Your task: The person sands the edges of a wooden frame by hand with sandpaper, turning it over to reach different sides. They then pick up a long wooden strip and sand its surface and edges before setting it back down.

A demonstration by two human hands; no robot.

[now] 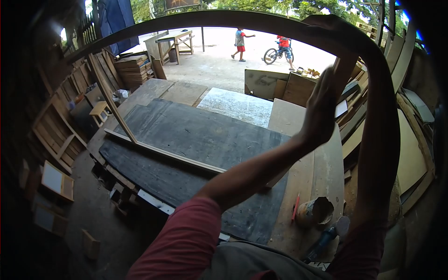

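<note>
A large wooden frame stands upright on the workbench, with its top rail (196, 18) arching across the view and its bottom rail (163, 154) resting on a dark board (186, 135). My right hand (326, 25) is raised high and grips the top rail near its right corner. My left hand (321, 112) holds the frame's right upright (344, 70), fingers stretched up along it; the thumb is hidden. The left upright (112, 102) leans out over the bench's left side.
On the bench near me lie a dusty tin cup (315, 212), a red pencil (295, 207) and a blue tool (324, 240). Boards and small frames are stacked at the left (133, 67) and right (410, 140). In the yard a person walks (240, 44) and another stands by a bicycle (280, 51).
</note>
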